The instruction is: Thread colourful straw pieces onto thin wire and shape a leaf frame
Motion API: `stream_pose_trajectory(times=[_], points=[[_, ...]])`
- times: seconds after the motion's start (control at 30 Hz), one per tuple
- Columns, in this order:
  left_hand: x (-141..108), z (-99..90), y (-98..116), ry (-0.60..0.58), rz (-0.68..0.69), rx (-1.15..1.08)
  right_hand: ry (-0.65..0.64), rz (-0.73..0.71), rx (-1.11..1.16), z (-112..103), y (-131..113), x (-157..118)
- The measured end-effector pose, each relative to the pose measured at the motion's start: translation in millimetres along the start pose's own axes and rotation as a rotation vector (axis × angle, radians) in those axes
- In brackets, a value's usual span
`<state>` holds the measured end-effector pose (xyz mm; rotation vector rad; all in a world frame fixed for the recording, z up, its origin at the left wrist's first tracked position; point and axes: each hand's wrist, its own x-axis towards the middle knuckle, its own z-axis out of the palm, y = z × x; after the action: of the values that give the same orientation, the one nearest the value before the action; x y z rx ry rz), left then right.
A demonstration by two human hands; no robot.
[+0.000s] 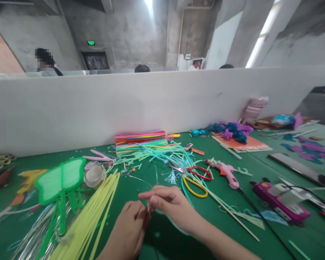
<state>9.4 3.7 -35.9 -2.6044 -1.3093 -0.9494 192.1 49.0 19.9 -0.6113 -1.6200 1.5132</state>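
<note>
My left hand is closed at the front middle of the green table, its fingertips mostly hidden. Against it, my right hand has thumb and fingers pressed together in a pinch. What lies between the fingertips is too small to make out. A thin, pale thread curves over the table just beyond the hands. Past the right hand lie scissors with one red and one yellow handle loop, blades apart. Small orange beads and a light blue tassel lie farther back.
At left are yellow strips, a green mesh wing shape and a small cup. Coloured strips are stacked by the white partition. A pink glue gun, its cord and a purple power strip occupy the right.
</note>
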Motion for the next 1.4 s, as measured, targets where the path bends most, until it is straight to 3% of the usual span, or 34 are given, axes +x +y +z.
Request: stream_pose_trajectory(times=[0.1,0.2,0.3,0.43,0.53,0.6,0.73,0.83,1.03,1.4], points=[[1,-12.6,-6,0.05,-0.049,-0.075,0.021,-0.063,-0.018,-1,2,-2],[15,-33.8,0,0.194,-0.239,-0.243,0.054,-0.18,-0.194,-1,-3,-4],[43,-56.1,17,0.242,-0.332,-0.38,0.058,-0.293,-0.404,-2,-10,0],[87,-73.6,32,0.295,-0.392,-0.325,0.021,-0.362,-0.633,-5,-23,15],[109,-81.8,28,0.357,-0.463,-0.368,0.026,-0.343,-0.639,-10,-40,30],[116,-89.4,22,0.396,-0.531,-0.439,0.071,-0.3,-0.529,-16,-54,38],[115,-106.6,10,0.359,-0.579,-0.494,0.289,-0.226,-0.126,-30,-79,49],[109,-113.4,6,0.327,-0.569,-0.48,0.358,-0.261,0.01,-34,-88,50],[106,-110.4,0,0.259,-0.573,-0.518,0.295,-0.234,0.02,-23,-81,51],[105,-117.2,2,0.359,-0.695,-0.786,0.331,-0.286,-0.155,-24,-76,49]])
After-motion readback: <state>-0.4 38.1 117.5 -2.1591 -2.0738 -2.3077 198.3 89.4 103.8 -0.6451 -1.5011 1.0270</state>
